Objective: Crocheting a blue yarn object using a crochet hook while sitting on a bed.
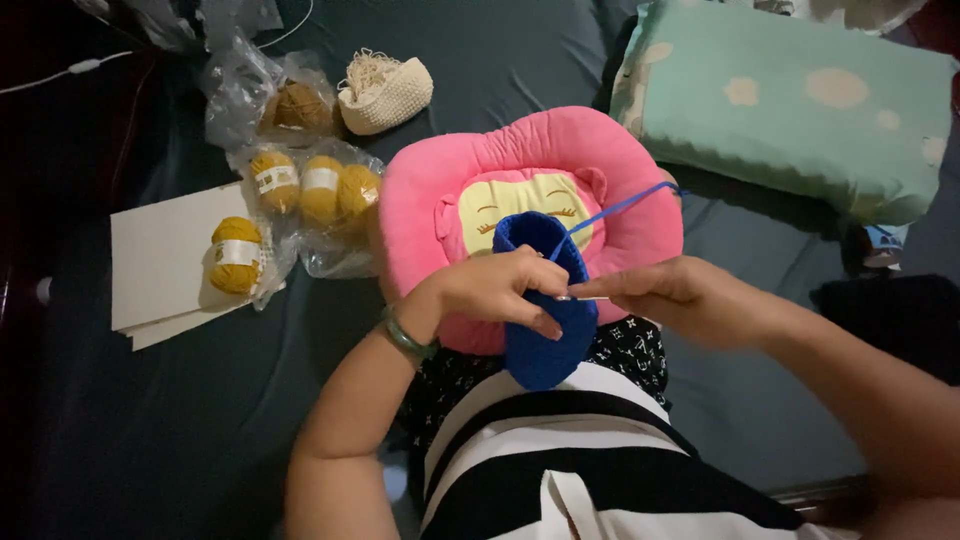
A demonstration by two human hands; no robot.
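My left hand (500, 290) grips the edge of a blue crocheted piece (545, 345) that rests on a pink cushion with a yellow face (440, 190) in my lap. My right hand (670, 295) pinches a thin crochet hook (585, 298) pointing left into the blue fabric, right beside my left fingers. A blue yarn strand (620, 207) runs up and to the right from the work across the cushion. A green bangle (405, 338) sits on my left wrist.
Several mustard-yellow yarn balls (300, 190) lie in clear plastic bags at the left, one on white cardboard sheets (160, 260). A cream crocheted pouch (385, 92) sits further back. A mint-green pillow (800, 100) lies at the upper right on the dark bedsheet.
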